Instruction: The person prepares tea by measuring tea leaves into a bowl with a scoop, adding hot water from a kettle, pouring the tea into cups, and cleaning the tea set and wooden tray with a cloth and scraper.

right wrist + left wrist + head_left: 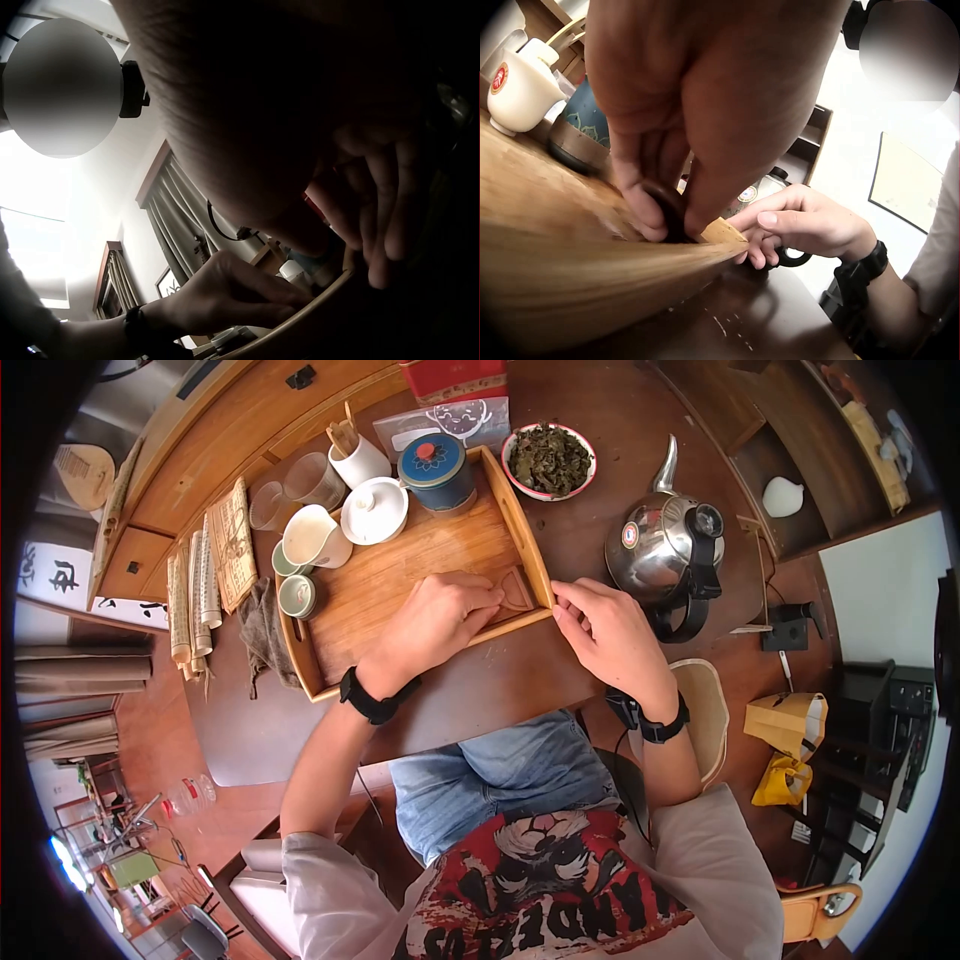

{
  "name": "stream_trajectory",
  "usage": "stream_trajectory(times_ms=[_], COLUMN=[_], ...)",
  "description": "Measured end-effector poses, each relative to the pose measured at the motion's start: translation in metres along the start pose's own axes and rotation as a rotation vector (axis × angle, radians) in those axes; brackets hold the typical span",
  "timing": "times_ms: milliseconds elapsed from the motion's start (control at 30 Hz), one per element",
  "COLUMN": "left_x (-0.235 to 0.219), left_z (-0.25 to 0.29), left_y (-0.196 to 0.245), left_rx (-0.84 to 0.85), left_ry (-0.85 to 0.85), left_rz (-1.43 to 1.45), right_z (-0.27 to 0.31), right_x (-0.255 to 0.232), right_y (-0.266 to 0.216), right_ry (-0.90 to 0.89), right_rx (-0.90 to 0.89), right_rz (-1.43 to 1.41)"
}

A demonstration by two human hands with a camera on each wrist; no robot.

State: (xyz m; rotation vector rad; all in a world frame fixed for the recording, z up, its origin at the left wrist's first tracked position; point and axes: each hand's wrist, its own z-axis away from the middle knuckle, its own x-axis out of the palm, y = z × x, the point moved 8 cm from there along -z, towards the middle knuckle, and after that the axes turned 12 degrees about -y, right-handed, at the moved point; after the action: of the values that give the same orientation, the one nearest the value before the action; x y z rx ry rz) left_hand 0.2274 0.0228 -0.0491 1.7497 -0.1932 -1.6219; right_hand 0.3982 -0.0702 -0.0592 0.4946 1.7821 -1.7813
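A wooden tray [400, 582] lies on the dark table. In its near right corner is a small brown curved piece [516, 588], which the left hand [440, 615] pinches between thumb and fingers; the left wrist view shows the dark piece [664, 204] between them. Just outside that corner, the right hand [608, 635] touches the tray's rim with its fingertips, thumb close to the index finger. On the tray stand a blue lidded jar [437, 472], a white lidded bowl [375, 512], a white pitcher [315, 538] and small green cups [298, 596].
Right of the tray stands a steel kettle [650, 545], with a bowl of dark leaves [549, 462] behind. A grey cloth [268, 630], rolled bamboo mats [196, 595] and clear cups [314, 482] are at the left. A white holder [360, 461] contains wooden tools.
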Motion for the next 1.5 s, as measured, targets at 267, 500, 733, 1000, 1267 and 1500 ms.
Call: stream_trajectory(times_ms=[267, 500, 733, 1000, 1267, 1500], left_x=[0.013, 0.019, -0.018, -0.098, -0.110, -0.107], left_z=[-0.002, 0.000, -0.030, -0.074, -0.083, -0.086], left_y=[-0.044, -0.043, -0.025, 0.023, 0.055, 0.056], left_rx=[-0.348, -0.296, -0.183, -0.124, 0.025, 0.141], left_ry=[0.021, 0.095, 0.327, 0.642, 0.735, 0.751], left_rz=[0.682, 0.993, 1.115, 0.373, 0.034, -0.149], right_z=[0.002, 0.018, 0.035, 0.041, 0.041, 0.042], right_x=[0.000, -0.010, -0.020, -0.025, -0.026, -0.026], right_y=[-0.001, -0.011, -0.015, -0.017, -0.012, -0.014], right_ry=[0.000, 0.023, 0.045, 0.048, 0.066, 0.067], right_rx=[0.014, 0.017, 0.014, 0.018, -0.019, -0.040], right_rz=[0.007, -0.004, 0.076, 0.060, 0.048, 0.055])
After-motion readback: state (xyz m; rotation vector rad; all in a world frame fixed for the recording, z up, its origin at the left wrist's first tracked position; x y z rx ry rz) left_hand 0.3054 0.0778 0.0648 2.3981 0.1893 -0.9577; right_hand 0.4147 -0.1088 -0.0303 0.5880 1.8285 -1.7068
